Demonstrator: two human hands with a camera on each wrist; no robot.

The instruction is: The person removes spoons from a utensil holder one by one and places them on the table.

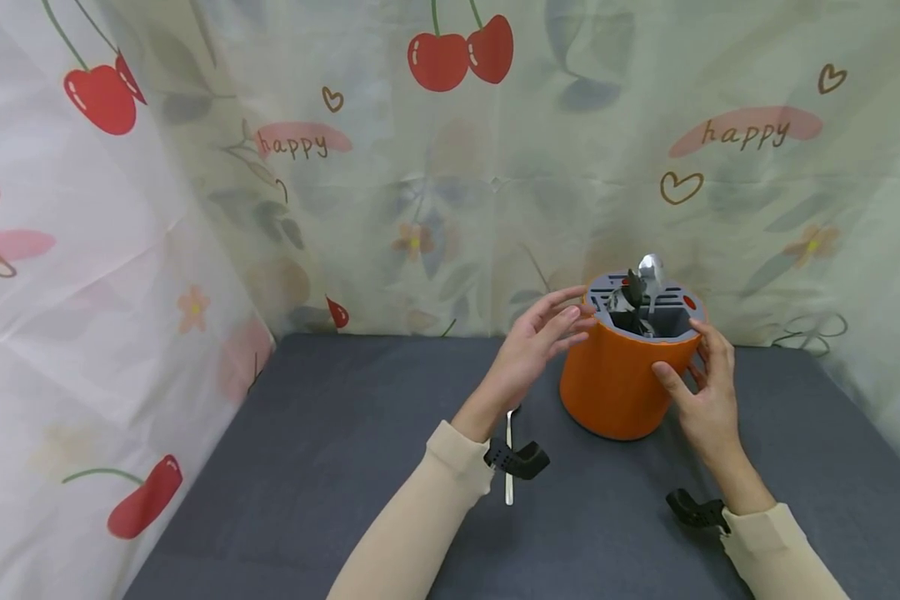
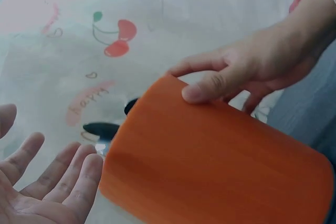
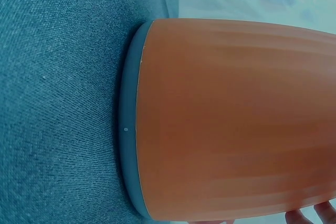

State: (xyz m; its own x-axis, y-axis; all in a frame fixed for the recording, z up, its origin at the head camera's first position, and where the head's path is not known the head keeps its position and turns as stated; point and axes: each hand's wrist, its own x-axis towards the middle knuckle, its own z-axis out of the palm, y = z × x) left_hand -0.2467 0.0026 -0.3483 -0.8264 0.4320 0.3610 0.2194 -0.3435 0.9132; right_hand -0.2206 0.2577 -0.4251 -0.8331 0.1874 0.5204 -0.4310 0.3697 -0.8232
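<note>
An orange cutlery holder [image 1: 618,387] with a grey slotted top stands upright on the dark cloth. Out of its large compartment rise a shiny spoon [image 1: 651,270] and a dark-headed utensil [image 1: 633,288]. My right hand [image 1: 708,400] grips the holder's right side near the rim, thumb on the front and fingers round behind. At the left rim is my left hand [image 1: 528,340], fingers extended; the left wrist view shows its palm turned up, and whether it touches the rim I cannot tell. The right wrist view is filled by the holder's orange wall [image 3: 236,119] and base.
A slim utensil with a pale metal handle [image 1: 509,490] lies on the grey-blue cloth [image 1: 330,467], partly hidden by the left wrist and its black strap mount [image 1: 521,460]. Behind the table hangs a printed curtain [image 1: 450,217] with cherries; another stretch lines the left side.
</note>
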